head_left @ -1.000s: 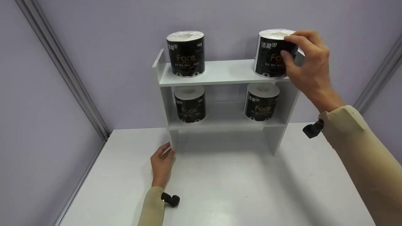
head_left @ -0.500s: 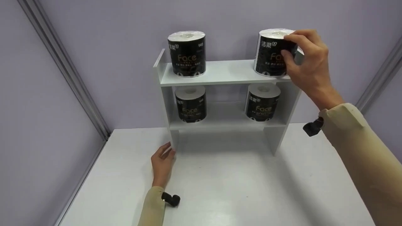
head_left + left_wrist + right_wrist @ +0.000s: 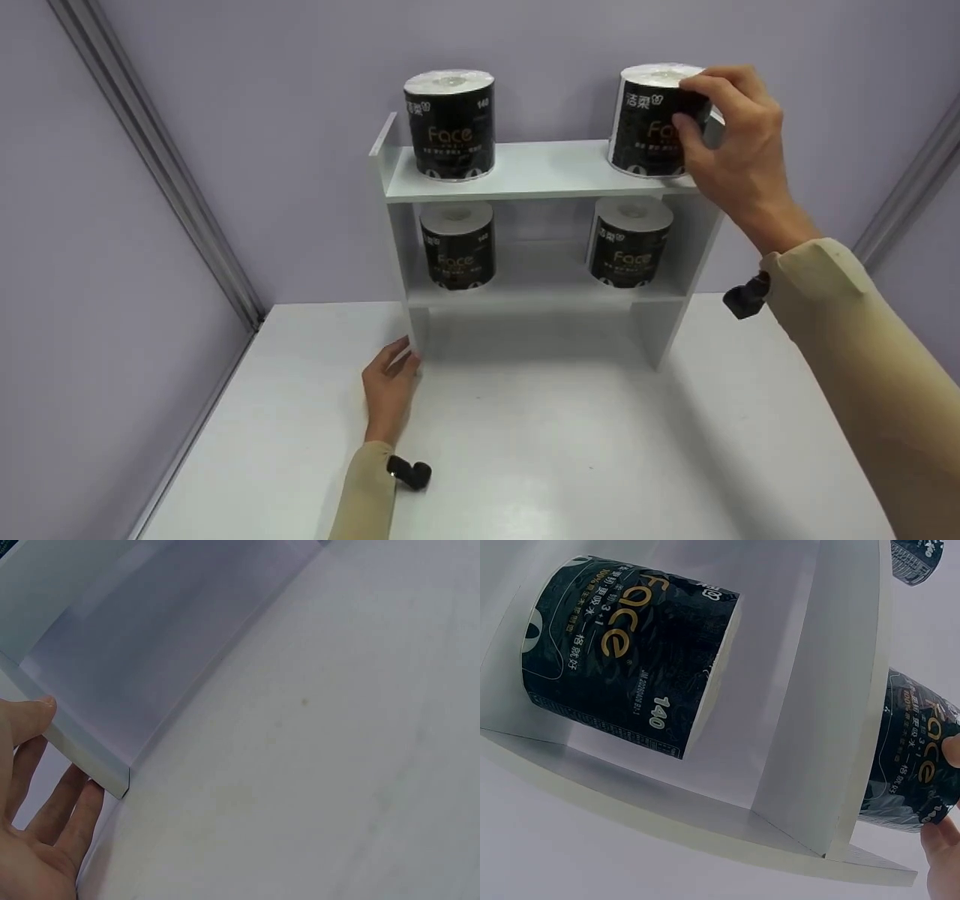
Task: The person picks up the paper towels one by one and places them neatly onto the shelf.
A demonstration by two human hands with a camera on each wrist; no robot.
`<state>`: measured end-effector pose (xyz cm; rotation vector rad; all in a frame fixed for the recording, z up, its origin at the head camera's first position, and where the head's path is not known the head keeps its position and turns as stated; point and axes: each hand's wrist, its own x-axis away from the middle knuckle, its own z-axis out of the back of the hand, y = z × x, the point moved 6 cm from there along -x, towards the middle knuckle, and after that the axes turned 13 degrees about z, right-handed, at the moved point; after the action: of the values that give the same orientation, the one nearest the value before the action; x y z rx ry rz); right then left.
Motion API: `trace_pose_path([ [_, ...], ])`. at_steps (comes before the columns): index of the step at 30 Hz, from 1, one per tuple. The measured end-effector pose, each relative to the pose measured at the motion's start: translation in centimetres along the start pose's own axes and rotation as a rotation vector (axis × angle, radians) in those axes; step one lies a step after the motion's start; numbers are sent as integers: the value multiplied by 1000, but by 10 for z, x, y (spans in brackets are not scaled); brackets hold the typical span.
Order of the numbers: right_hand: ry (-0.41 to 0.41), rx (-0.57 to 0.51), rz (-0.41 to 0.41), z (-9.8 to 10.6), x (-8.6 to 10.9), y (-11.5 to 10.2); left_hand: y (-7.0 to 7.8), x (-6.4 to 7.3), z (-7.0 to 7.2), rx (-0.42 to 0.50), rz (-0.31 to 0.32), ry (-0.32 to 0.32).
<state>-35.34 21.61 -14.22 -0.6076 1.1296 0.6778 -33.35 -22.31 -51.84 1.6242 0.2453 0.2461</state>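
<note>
My right hand [image 3: 739, 139] grips the right side of a toilet paper roll [image 3: 649, 135] in black "Face" wrapping, which stands upright at the right end of the top shelf. Thumb and fingers bend around the roll's side and top rim. In the right wrist view the same roll [image 3: 911, 757] shows at the right edge with fingertips on it. Low down, my left hand [image 3: 388, 390] holds the left side panel of the white shelf rack [image 3: 555, 169] near its foot. The left wrist view has the thumb on one side of that panel [image 3: 90, 757] and the fingers on the other.
Another black-wrapped roll [image 3: 450, 127] stands at the top shelf's left end. Two more rolls, one left [image 3: 459, 247] and one right [image 3: 631, 244], stand on the middle shelf. The rack rests on a white table [image 3: 540, 450] against a pale wall.
The roll in my right hand has shifted slightly back on the top shelf. My left hand keeps its place on the panel, and the head view has tilted a little.
</note>
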Motion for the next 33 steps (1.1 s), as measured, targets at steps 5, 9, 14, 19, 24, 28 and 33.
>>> trace_pose_path([
  [5,-5,7,-7,-1,-2,1,0,1,1,3,28,3],
  [9,-16,7,-11,-3,-3,2,0,0,2,-1,29,10],
  [14,-32,6,-11,-6,-4,3,-1,-1,2,12,20,3],
  [19,-35,8,-14,-8,-4,3,-1,-1,1,-4,16,0],
  [24,-33,10,-10,-8,-4,3,-1,-1,2,-5,13,2],
  [28,-24,7,1,-8,-3,3,-1,-1,1,12,10,-14],
  [33,-26,5,2,-9,0,3,-3,-2,0,25,17,-23],
])
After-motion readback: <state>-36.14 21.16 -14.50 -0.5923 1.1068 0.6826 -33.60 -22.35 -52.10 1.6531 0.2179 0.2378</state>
